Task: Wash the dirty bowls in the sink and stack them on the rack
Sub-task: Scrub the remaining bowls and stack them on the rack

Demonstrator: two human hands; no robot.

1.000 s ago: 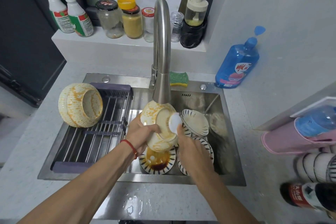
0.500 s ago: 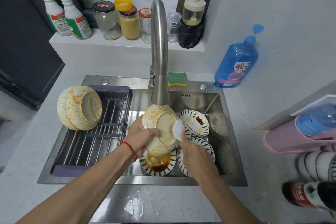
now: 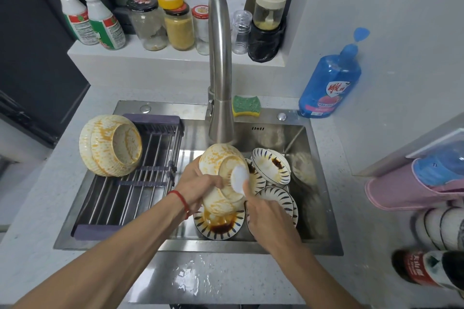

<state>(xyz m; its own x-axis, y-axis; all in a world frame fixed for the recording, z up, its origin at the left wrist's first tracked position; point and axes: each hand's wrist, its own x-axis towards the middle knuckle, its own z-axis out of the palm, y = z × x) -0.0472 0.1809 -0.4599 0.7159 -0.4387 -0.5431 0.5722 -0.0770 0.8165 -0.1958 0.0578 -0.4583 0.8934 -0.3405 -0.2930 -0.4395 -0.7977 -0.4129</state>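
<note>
My left hand [image 3: 198, 187] grips a cream bowl with orange speckles [image 3: 218, 160], tilted on its side under the faucet [image 3: 219, 70]. My right hand [image 3: 266, 211] holds a white scrub pad [image 3: 239, 179] pressed against the bowl's base. Below them in the sink [image 3: 296, 138] lie several blue-striped white bowls [image 3: 272, 167], one [image 3: 218, 224] with dark sauce in it. Stacked cream speckled bowls [image 3: 110, 145] lie on their side on the drying rack [image 3: 130, 195] over the sink's left half.
A green and yellow sponge [image 3: 246, 105] lies behind the faucet. A blue soap bottle [image 3: 329, 85] stands at the back right. Jars and spray bottles [image 3: 100, 20] line the ledge behind. At the right edge are a pink pouch [image 3: 411, 188] and stacked bowls [image 3: 439, 228].
The bowl has turned a little in my left hand, and the white pad in my right hand has slid across its base. The view has shifted slightly.
</note>
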